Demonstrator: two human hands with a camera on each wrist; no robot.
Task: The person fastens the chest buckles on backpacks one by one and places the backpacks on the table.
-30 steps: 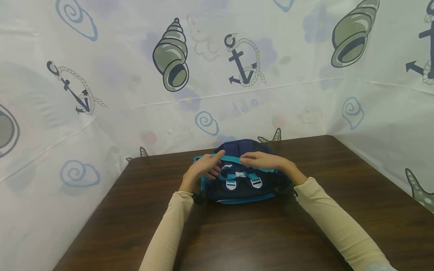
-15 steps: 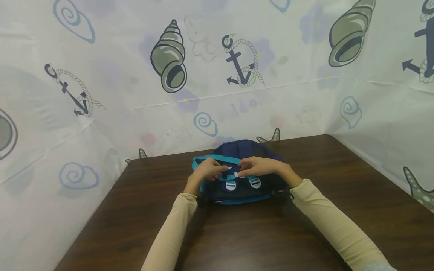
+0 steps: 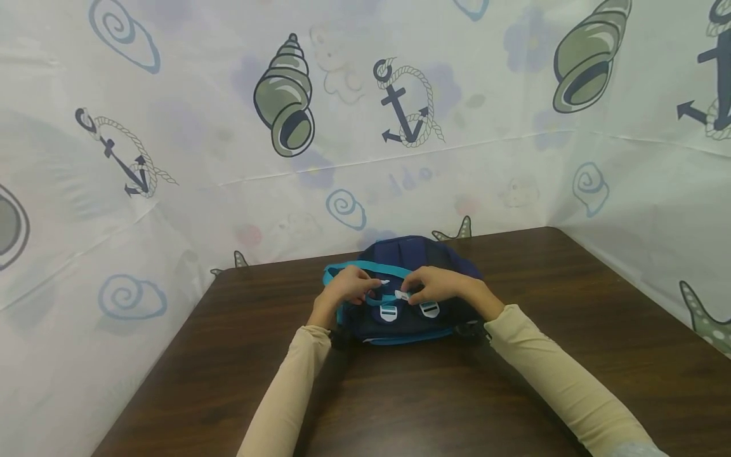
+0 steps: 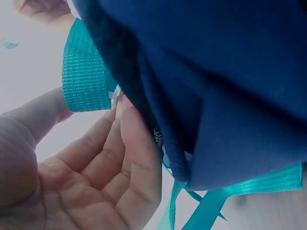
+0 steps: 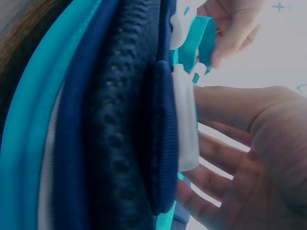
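Observation:
A navy backpack (image 3: 408, 251) with teal trim lies on the table, its straps and white fittings facing me. My left hand (image 3: 348, 285) pinches a teal strap (image 4: 86, 72) between thumb and fingers; in the left wrist view a small white plastic piece (image 4: 114, 95) shows at the strap's edge. My right hand (image 3: 440, 284) has its thumb and fingertips round a white buckle (image 3: 402, 295) at the middle of the teal webbing. Two white strap adjusters (image 3: 388, 313) sit just below the hands. The right wrist view shows a white adjuster (image 5: 187, 124) close beside my right fingers.
The dark brown wooden table (image 3: 394, 400) extends on all sides of the backpack. A pale curtain (image 3: 228, 127) printed with shells and anchors hangs behind the table and along its sides. A wide teal strap (image 3: 337, 270) loops out at the backpack's upper left.
Both hands have come down from above the backpack onto its straps. The left hand has taken hold of the teal strap, and the right fingers have closed in round the white buckle.

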